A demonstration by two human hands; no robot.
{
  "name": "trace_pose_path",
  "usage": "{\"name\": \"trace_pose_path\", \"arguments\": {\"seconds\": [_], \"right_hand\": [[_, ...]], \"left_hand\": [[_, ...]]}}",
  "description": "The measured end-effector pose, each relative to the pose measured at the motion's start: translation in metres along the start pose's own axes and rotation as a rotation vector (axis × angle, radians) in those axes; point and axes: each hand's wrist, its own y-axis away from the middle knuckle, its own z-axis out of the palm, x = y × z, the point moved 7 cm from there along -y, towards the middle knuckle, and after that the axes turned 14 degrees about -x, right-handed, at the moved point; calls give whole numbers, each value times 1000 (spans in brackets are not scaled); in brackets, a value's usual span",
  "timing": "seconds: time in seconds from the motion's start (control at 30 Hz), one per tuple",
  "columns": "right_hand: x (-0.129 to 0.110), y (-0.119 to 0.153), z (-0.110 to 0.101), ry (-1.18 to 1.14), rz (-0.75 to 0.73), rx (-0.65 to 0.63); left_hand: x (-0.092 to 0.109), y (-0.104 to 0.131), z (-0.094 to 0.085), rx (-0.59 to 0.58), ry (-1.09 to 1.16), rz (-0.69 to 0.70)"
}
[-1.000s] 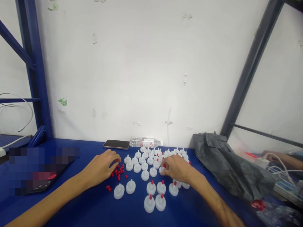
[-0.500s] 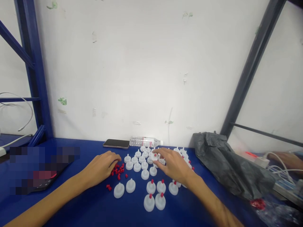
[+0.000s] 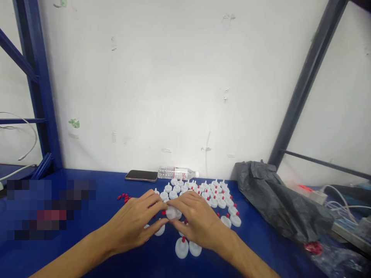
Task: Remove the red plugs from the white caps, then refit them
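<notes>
Over the middle of the blue table, my two hands meet at a white nozzle cap (image 3: 171, 212) turned on its side, its nozzle toward the left. My right hand (image 3: 199, 221) grips its round base. A small red tip (image 3: 164, 212) shows at the nozzle end, pinched between the thumb and fingers of my left hand (image 3: 139, 222). More white nozzle caps stand behind and around my hands, many topped with red tips, such as the cap (image 3: 182, 249) in front. Loose red tips (image 3: 126, 198) lie behind my left hand, which partly hides them.
A phone (image 3: 141, 176) and a clear plastic bottle (image 3: 176, 173) lie along the wall. At right sits a crumpled dark grey bag (image 3: 278, 200), with white cables (image 3: 342, 204) and clear plastic (image 3: 339, 260) beyond. Blue rack posts (image 3: 43, 85) rise at left.
My right hand has brought a white nozzle cap left and nearer from the group. My left hand has moved right from the loose red tips, and both hands now meet.
</notes>
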Motion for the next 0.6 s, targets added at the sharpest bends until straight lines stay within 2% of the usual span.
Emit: {"name": "trace_pose_path", "arguments": {"seconds": [0.13, 0.3, 0.43, 0.53, 0.6], "right_hand": [[-14, -1, -8, 45, -55, 54], [-14, -1, -11, 21, -59, 89], [-13, -3, -11, 14, -135, 119], [-7, 1, -21, 95, -180, 186], [8, 7, -34, 172, -134, 260]], "left_hand": [[2, 0, 1, -12, -73, 10], [-1, 3, 1, 4, 1, 2], [-3, -1, 8, -32, 128, 32], [-22, -2, 8, -14, 305, -85], [-43, 3, 2, 34, 391, -182]]}}
